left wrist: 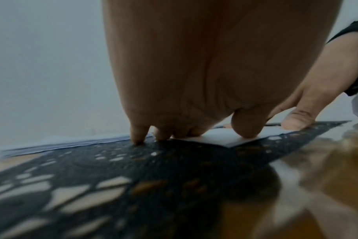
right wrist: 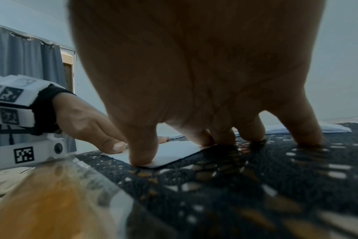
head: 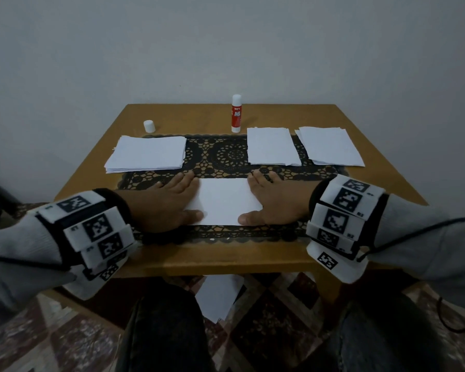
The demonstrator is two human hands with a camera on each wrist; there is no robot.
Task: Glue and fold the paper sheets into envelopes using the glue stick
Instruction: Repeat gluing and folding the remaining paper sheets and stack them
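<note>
A folded white paper lies on the black lace mat near the table's front. My left hand lies flat on its left edge, fingers straight, thumb pressing the near corner. My right hand lies flat on the right edge, its thumb on the near right corner. The red and white glue stick stands upright and uncapped at the back, far from both hands. Its white cap sits at the back left.
A stack of white sheets lies at the left of the wooden table. Two more paper piles lie at the right. A sheet lies on the patterned floor under the table, between my knees.
</note>
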